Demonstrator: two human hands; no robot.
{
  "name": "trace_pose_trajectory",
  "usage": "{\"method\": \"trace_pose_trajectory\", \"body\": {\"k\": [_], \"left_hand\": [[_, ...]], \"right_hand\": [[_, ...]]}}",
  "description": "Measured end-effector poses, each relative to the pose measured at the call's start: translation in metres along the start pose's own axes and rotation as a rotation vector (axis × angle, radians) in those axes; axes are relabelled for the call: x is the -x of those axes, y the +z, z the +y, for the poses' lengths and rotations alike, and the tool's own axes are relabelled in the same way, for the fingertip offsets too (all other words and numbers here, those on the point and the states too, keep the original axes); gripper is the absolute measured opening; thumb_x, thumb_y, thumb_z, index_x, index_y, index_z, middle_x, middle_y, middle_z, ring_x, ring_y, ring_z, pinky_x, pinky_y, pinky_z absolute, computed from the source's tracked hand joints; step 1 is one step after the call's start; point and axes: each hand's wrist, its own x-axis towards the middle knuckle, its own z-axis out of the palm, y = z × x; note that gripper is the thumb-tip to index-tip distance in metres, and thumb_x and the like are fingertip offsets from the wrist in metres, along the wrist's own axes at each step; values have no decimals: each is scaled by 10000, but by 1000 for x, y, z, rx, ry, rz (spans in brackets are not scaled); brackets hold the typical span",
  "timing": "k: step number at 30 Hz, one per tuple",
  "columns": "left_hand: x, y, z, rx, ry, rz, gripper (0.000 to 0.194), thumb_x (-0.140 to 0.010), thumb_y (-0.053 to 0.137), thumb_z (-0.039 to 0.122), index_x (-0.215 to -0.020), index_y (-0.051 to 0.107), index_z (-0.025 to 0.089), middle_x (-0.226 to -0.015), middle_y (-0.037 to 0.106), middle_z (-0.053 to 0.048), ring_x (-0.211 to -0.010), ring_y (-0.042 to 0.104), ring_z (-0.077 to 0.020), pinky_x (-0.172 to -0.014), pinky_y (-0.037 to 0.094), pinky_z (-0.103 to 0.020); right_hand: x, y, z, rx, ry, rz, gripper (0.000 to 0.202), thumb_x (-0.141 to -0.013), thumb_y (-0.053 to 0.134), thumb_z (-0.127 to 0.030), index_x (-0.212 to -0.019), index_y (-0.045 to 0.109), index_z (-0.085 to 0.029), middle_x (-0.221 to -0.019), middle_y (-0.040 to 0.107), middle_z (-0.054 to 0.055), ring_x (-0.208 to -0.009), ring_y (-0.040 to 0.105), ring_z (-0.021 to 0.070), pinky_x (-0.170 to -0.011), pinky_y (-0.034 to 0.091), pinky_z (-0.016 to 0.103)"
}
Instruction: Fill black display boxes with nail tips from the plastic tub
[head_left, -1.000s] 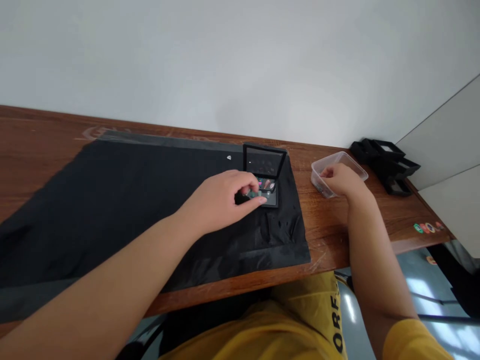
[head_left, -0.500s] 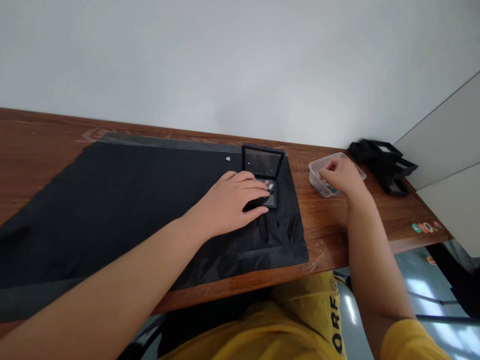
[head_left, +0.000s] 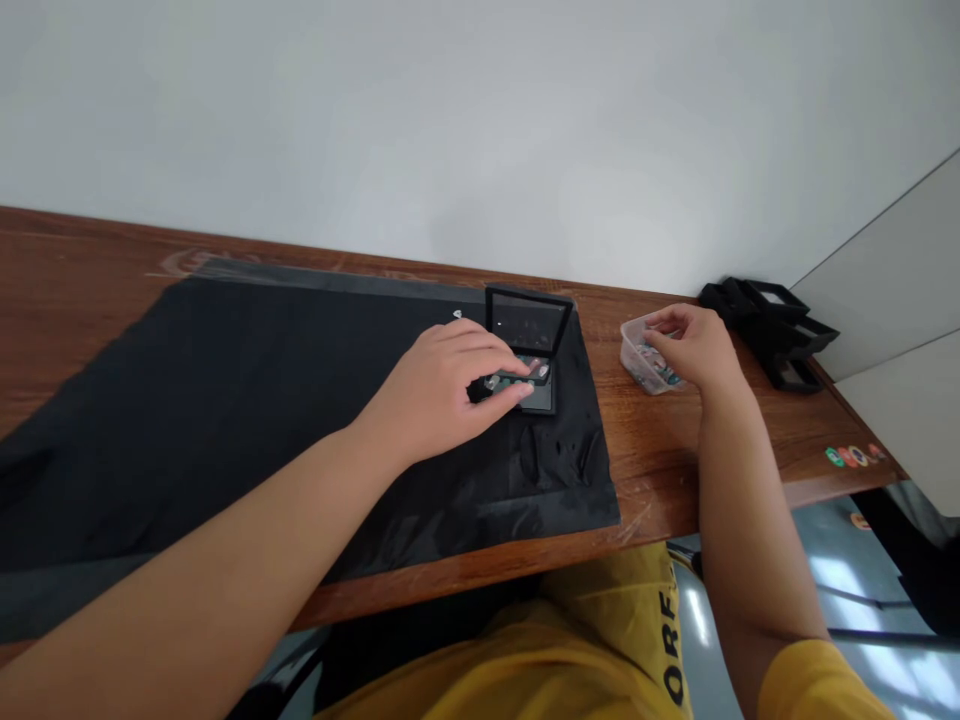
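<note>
A black case (head_left: 546, 405) with a clear window in its raised lid (head_left: 527, 322) stands on the black mat (head_left: 315, 380); small shiny pieces lie in it. My left hand (head_left: 457, 390) reaches over its left side, with thumb and fingertips closed around a dark edge of the case's inner part. The fingers hide some of the contents. My right hand (head_left: 694, 345) is above a clear plastic tub (head_left: 634, 365) of small colourful pieces. Its thumb and fingers are slightly apart, and nothing shows between them. One small white piece (head_left: 457, 314) lies on the mat left of the lid.
Several black cases (head_left: 780, 330) are piled at the right, by the wall. Round coloured stickers (head_left: 855, 456) mark the wooden table (head_left: 652, 455) near its right front corner. The white wall (head_left: 480, 140) rises behind the table.
My left fingers have drawn back and curled, with the thumb nearer the fingertips. My right thumb and fingers have parted over the tub, which has shifted slightly.
</note>
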Motion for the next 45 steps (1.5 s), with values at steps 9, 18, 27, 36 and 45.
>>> {"method": "trace_pose_trajectory", "body": {"k": [9, 18, 27, 36, 45], "left_hand": [[0, -2, -5, -34, -87, 92, 229, -985, 615, 368, -908, 786, 236, -918, 813, -36, -888, 711, -245, -867, 547, -391], [2, -5, -4, -31, -189, 117, 235, -977, 594, 384, -887, 765, 251, -889, 788, -26, -894, 698, -238, -837, 554, -375], [1, -7, -5, 2, -189, 138, 195, -965, 619, 408, -892, 749, 281, -893, 796, -18, -910, 696, -238, -832, 567, -403], [1, -7, -6, 28, -184, 114, 160, -962, 617, 395, -898, 735, 307, -890, 788, -5, -912, 700, -238, -862, 560, -399], [2, -7, -3, 8, -270, 168, 137, -959, 639, 358, -895, 741, 292, -882, 773, -29, -896, 694, -267, -797, 547, -418]], "right_hand": [[1, -3, 4, -80, 51, 11, 146, -692, 835, -301, -786, 784, -201, -840, 797, 72, -807, 738, 242, -721, 554, 373], [5, -6, -3, -57, 84, 75, 185, -678, 857, -320, -684, 718, -198, -759, 765, 62, -728, 692, 206, -637, 485, 328], [4, -2, -1, -105, 20, 157, 63, -728, 804, -230, -762, 765, -195, -826, 807, 91, -758, 732, 233, -711, 555, 379], [5, 4, -7, -127, -48, 156, 245, -817, 750, -257, -1034, 835, -184, -969, 831, 116, -790, 739, 227, -780, 604, 409], [22, 26, -32, -362, -406, -114, 151, -890, 750, -341, -924, 817, -210, -829, 782, 33, -608, 569, 117, -610, 486, 302]]}}
